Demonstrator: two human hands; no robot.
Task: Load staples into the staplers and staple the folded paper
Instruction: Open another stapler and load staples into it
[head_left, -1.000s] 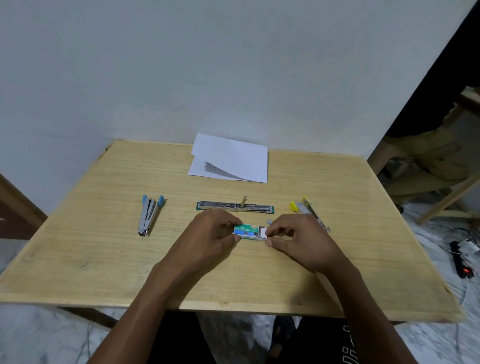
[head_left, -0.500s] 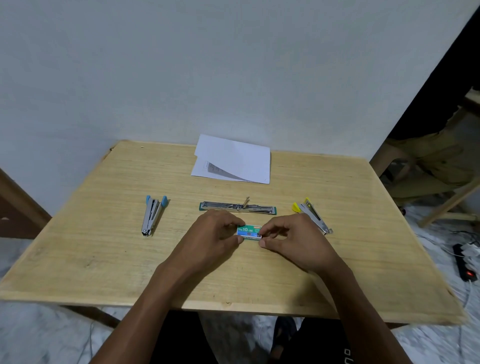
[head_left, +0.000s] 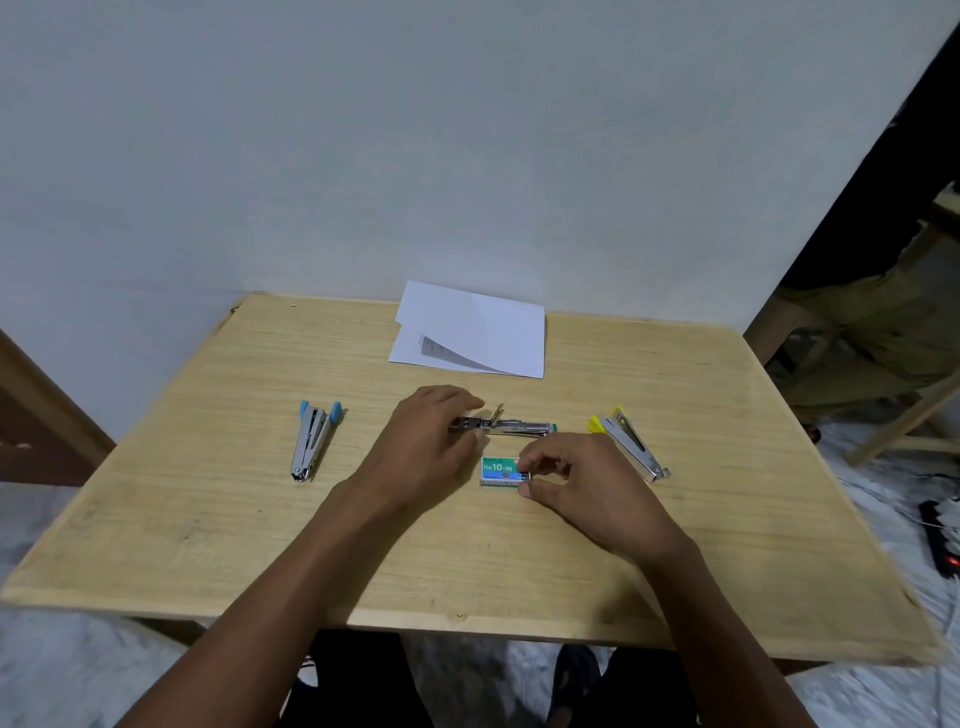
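Here, a pale rectangular wooden tabletop (head_left: 208, 519) fills the view, its far edge against a plain grey-white wall (head_left: 467, 130) and its near edge towards the person. Broad bare wood lies open at the front and along the left and right edges. A white folded paper sheet (head_left: 483, 332) lies flat at the middle of the far edge, well apart from everything else.

On the left, a slim metal blue-tipped stapler (head_left: 311, 441) lies with its long axis running near to far, blue ends away from the person. On the right, a metal yellow-tipped stapler (head_left: 631, 444) lies slanted, yellow end far and nose towards the near right. Between them, a long, opened-out metal green-based stapler (head_left: 519, 427) lies left to right across the centre.

The left hand (head_left: 421, 447) grips its left end, fingers curled over the top and thumb on the near side. Just nearer the person, a small green cardboard staple box (head_left: 498, 470) marked "No 10-1M" lies flat, long axis left to right. The right hand (head_left: 582, 478) pinches its right end between thumb and forefinger; the other fingers are loosely curled.
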